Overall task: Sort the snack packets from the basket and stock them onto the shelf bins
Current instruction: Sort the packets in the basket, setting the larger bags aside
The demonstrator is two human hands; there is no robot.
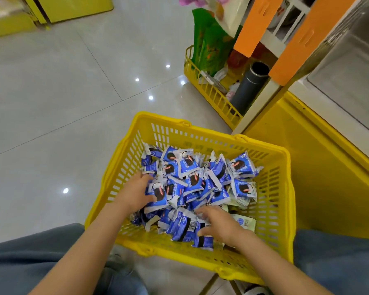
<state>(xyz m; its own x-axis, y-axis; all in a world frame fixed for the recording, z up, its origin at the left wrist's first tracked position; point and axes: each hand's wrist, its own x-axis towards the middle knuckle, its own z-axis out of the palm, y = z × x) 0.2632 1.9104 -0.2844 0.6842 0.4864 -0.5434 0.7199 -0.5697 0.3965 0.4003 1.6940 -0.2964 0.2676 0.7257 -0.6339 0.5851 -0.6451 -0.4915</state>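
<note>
Grey tiled floor (51, 103) at left. The yellow basket (273, 188) sits on the floor between the person's denim knees. Left hand (136, 193) is inside the basket at the pile's left edge, fingers and thumb curled round one blue packet (158, 195). Snack packets (196, 179), blue and white, are heaped loose across the basket bottom. Right hand (218, 225) lies on the near side of the pile, fingers half bent over packets; it is blurred, so cannot tell if it grips any. Further right and back, a second basket (211, 95), also yellow, holds a green bag (209, 43) and a dark flask (250, 89), just beside a white shelf unit (296, 50) with orange panels.
</note>
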